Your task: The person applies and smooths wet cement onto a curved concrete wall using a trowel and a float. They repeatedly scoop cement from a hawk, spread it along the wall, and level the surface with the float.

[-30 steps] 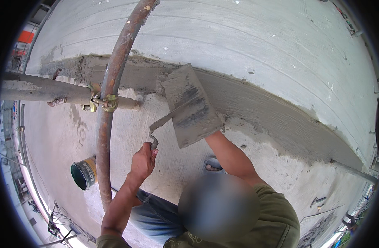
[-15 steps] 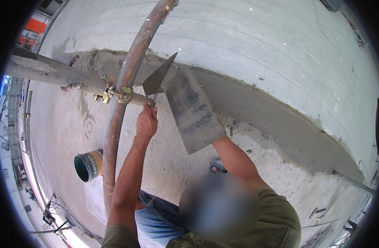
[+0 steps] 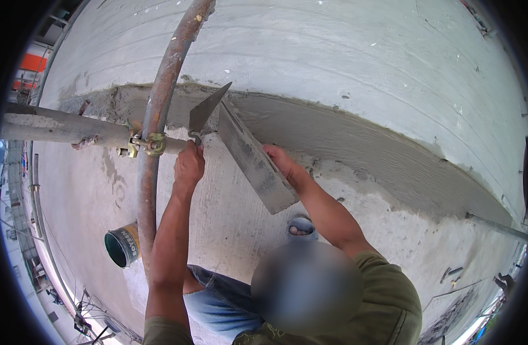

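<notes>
In my left hand (image 3: 189, 165) is the handle of a pointing trowel (image 3: 208, 109), its pointed blade angled up and to the right. A long rectangular plastering float (image 3: 253, 158), smeared with wet grey mortar, slants in front of me, its upper end close to the trowel blade. My right hand (image 3: 284, 164) is closed at the float's right side; the float hides part of the fingers and the grip. Beyond both tools runs a band of smoothed grey mortar (image 3: 356, 146) along the foot of the pale wall (image 3: 333, 52).
Left of my left hand, a rusty upright pipe (image 3: 165, 86) is clamped by a coupler (image 3: 154, 144) to a grey crosswise pipe (image 3: 56, 125). A bucket (image 3: 126, 244) lies on the concrete floor (image 3: 218, 230) behind it. Small tools (image 3: 450, 276) lie at the lower right.
The float has turned from its broad face to a narrower, steeper slant, bringing my right hand into sight. The trowel stays in my left hand. The whole view has shifted slightly.
</notes>
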Demonstrator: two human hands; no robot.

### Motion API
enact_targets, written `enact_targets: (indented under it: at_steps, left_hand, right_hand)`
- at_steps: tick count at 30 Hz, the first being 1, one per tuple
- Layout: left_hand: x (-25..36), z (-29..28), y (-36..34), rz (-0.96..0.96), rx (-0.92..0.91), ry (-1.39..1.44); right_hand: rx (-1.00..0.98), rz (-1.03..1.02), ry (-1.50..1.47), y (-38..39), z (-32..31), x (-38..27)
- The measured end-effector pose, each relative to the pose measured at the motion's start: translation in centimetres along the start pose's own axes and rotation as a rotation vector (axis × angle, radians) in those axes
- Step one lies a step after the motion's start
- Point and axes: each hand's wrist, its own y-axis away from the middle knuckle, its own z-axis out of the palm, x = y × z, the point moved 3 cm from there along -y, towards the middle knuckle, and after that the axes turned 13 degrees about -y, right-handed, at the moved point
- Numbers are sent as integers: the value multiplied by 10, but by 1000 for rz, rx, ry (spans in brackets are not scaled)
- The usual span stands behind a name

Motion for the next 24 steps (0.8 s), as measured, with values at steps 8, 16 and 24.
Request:
enact_targets:
  at_steps: [8,16,24]
  left_hand:
    - [13,-34,46,61,79,215]
    - [30,-79,55,292,150,208]
    - [24,-56,52,308,26,320]
  right_hand:
    - [405,-383,357,73,21,-29]
    - [1279,-550,1150,203,-88,-67]
    - [1502,-389,1567,256,-127,-96]
